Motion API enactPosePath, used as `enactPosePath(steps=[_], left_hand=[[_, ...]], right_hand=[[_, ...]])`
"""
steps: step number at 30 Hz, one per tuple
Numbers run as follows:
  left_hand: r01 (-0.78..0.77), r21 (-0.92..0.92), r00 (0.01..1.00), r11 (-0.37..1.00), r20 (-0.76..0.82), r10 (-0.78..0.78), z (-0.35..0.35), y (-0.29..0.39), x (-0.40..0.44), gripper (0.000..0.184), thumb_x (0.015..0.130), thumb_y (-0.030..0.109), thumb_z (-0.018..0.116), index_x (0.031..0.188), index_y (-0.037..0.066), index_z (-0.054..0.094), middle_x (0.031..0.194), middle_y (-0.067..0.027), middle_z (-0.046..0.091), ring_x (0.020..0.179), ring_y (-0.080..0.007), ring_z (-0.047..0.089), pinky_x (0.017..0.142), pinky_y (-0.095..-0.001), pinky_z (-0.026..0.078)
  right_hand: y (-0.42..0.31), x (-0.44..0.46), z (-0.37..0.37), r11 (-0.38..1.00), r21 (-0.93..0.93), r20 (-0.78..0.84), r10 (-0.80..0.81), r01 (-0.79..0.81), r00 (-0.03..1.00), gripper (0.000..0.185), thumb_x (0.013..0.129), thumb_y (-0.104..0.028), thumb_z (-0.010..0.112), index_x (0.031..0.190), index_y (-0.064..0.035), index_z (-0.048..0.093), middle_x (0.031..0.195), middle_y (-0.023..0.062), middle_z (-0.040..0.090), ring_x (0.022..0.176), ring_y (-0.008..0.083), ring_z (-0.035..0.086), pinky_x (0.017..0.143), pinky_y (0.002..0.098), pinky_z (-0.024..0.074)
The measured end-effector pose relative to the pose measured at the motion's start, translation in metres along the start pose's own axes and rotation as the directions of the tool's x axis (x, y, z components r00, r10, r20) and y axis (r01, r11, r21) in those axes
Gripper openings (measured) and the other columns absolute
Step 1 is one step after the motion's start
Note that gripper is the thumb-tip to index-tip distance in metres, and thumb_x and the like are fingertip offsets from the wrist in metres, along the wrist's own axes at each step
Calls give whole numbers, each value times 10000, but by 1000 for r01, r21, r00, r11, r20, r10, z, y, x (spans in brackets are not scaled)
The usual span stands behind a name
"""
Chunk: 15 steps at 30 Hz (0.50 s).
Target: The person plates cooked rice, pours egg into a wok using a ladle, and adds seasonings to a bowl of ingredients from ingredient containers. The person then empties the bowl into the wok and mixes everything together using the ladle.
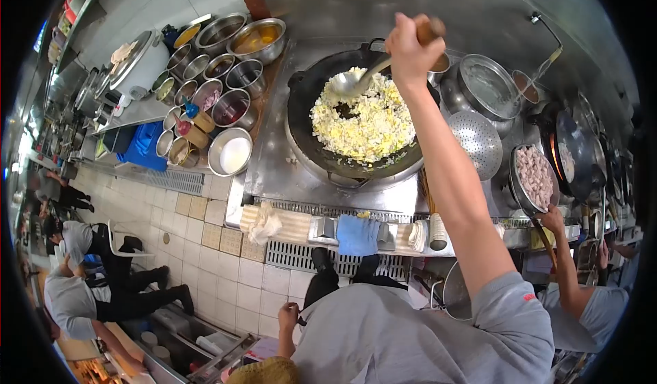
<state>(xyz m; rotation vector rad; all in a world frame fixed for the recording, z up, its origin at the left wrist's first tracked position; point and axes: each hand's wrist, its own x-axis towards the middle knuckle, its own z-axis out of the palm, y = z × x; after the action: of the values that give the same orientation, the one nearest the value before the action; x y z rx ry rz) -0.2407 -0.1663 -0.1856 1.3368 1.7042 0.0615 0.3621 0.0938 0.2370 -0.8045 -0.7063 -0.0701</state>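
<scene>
My right hand (414, 50) is wrapped round the wooden handle of a ladle (350, 83), arm stretched forward over the stove. The ladle's metal bowl rests in fried rice with egg (369, 127), which spreads over a large black wok (301, 103). A dark patch of bare wok shows in the middle of the rice. Down beside my waist, my left hand (288, 317) hangs away from the stove with curled fingers. What it holds, if anything, is hidden.
Metal bowls of ingredients and squeeze bottles (191, 131) crowd the left counter. Right of the wok are a perforated strainer (473, 144) and a metal pot (489, 86). A co-worker's hand (551, 220) holds a pan of meat pieces (534, 179). A blue cloth (357, 235) hangs in front.
</scene>
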Motion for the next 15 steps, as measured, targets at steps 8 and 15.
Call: enactPosePath(steps=[8, 15], left_hand=[[6, 176, 1000, 984, -8, -4, 8, -88, -10, 203, 818, 217, 625, 899, 71, 741, 748, -175, 695, 741, -328, 691, 686, -406, 534], [-144, 216, 979, 966, 172, 108, -30, -49, 23, 211, 827, 206, 618, 900, 42, 728, 719, -154, 701, 658, -262, 678, 625, -375, 525]], right_hand=[[-110, -19, -26, 975, -97, 137, 212, -199, 968, 356, 879, -61, 675, 638, -137, 424, 543, -35, 441, 413, 61, 382, 389, 248, 281], [-37, -29, -17, 987, 21, 26, 160, -160, 987, 312, 863, -59, 657, 657, -99, 427, 525, -19, 461, 411, 74, 453, 383, 249, 347]])
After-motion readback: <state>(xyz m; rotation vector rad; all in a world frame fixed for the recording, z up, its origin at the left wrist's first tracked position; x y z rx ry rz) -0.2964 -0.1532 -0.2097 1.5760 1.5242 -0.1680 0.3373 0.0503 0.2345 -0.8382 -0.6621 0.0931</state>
